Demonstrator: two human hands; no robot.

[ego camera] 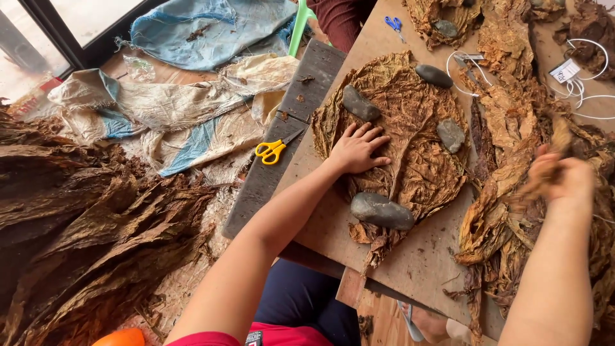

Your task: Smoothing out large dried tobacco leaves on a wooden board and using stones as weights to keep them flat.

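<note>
The flattened dried leaves [410, 141] are mottled tan and rust-brown with darker veins, and the smooth oval stones [382, 211] on them are slate grey. The bare plywood board [426, 256] is pale brown (speckled with dark crumbs). The plastic-handled scissors [271, 150] are bright yellow; a smaller pair of scissors [394, 24] is blue. The heaped leaf bundles [83, 224] are deep chocolate brown. The woven sacks [186, 122] are off-white with faded blue patches. The thin looped cord [586, 64] is white.
</note>
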